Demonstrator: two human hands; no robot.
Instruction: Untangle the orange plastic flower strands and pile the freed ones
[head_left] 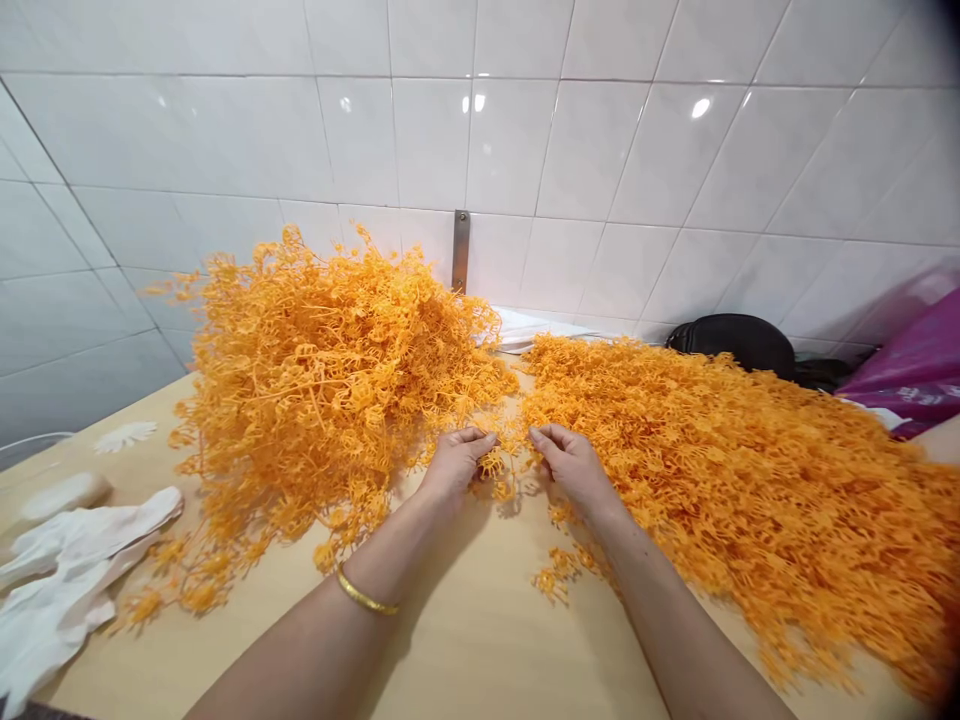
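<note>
My left hand (455, 462), with a gold bangle (364, 592) on the wrist, pinches a small orange plastic flower sprig (496, 468) between thumb and forefinger. Across a short gap, my right hand (568, 462) is closed in a pinch at the sprig's right side; what lies between its fingertips is too small to make out. A tall heap of orange plastic sprigs (315, 370) rises beyond and left of my left hand. A wider, lower heap of the same sprigs (720, 460) spreads to the right, beside my right forearm. Loose sprigs (562, 570) lie below my right hand.
White gloves (75, 565) and a white oval object (66, 497) lie at the table's left. Behind the right heap sit a black rounded case (731, 340) and a purple bag (911, 350). A metal bracket (460, 250) is fixed to the tiled wall (585, 150) behind the wooden table (465, 640).
</note>
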